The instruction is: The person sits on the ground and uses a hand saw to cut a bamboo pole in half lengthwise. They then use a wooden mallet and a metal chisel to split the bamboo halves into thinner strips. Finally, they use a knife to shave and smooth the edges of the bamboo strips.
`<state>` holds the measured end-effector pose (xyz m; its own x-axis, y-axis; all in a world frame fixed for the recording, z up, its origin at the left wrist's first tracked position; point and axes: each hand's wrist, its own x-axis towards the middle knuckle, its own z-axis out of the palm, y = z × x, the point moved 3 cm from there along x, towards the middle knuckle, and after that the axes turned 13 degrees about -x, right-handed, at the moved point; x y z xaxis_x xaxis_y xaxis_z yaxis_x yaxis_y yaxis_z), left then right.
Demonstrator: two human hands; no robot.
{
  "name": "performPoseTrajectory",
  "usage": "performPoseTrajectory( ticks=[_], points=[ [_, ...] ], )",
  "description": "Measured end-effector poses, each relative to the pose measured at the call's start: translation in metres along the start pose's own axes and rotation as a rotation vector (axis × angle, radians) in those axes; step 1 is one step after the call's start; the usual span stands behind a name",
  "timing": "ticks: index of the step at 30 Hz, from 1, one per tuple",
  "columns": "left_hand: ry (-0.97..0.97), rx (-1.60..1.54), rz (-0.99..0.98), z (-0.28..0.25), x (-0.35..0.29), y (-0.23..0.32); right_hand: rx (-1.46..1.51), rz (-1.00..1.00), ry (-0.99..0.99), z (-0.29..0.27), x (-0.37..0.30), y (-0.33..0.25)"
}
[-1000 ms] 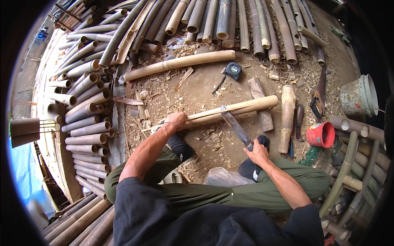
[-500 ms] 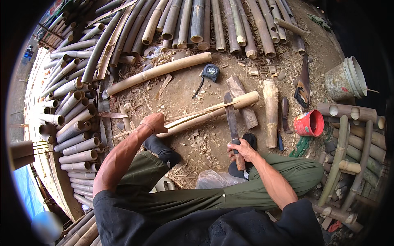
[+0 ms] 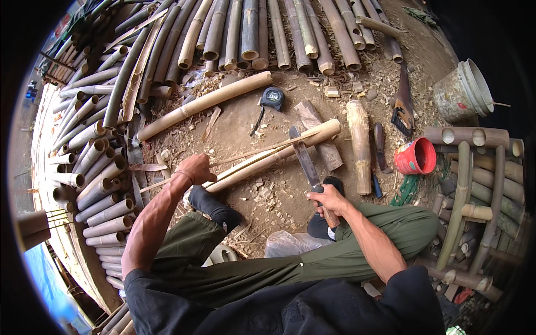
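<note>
My right hand (image 3: 329, 202) is closed round the wooden handle of a machete (image 3: 305, 159). The blade points away from me, its tip meeting a bamboo pole (image 3: 273, 159) near its far right end. A thin strip stands split away along the pole's upper side, joined near the blade. My left hand (image 3: 195, 168) is closed at the pole's near left end; whether it grips the pole, the strip or both is partly hidden by the fingers. Beneath the pole's far end lies a wooden block (image 3: 329, 155).
Another bamboo pole (image 3: 204, 106) and a tape measure (image 3: 272, 99) lie beyond. To the right are a mallet-like wooden club (image 3: 359, 148), a sheathed-looking knife (image 3: 380, 146), a handsaw (image 3: 403, 106), a red bucket (image 3: 415, 156) and a grey bucket (image 3: 463, 92). Stacked bamboo lines the left and far sides.
The machete's blade has tilted, its tip swinging left as my right hand turned. My left hand has shifted slightly left. The whole view has shifted a little.
</note>
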<state>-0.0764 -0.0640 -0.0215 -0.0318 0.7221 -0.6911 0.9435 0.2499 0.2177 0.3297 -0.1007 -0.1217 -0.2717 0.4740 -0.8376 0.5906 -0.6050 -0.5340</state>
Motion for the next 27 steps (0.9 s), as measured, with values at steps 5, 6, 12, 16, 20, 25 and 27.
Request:
performPoseTrajectory(
  ticks=[5,6,12,16,20,25,27],
  points=[
    [0.018,0.006,0.038,-0.005,0.003,0.011,0.009,-0.02,0.213,-0.005,-0.003,-0.001],
    [0.021,0.013,0.035,-0.005,0.003,0.013,-0.071,-0.009,0.291,-0.004,-0.002,-0.002],
    [0.059,0.009,0.023,-0.019,-0.002,0.019,-1.059,-0.264,0.796,-0.025,0.007,0.017],
    [0.126,0.053,0.079,-0.047,-0.013,0.033,-0.553,-0.154,0.511,-0.036,0.014,0.023],
    [0.282,0.069,0.069,-0.093,-0.04,0.065,-0.008,0.007,0.077,-0.035,-0.019,-0.002],
    [0.635,0.312,0.398,-0.164,-0.048,0.13,0.285,-0.047,0.198,-0.051,-0.012,0.005],
    [0.716,0.37,0.62,-0.169,-0.04,0.132,0.246,-0.035,0.22,-0.057,-0.016,0.009]
  ],
)
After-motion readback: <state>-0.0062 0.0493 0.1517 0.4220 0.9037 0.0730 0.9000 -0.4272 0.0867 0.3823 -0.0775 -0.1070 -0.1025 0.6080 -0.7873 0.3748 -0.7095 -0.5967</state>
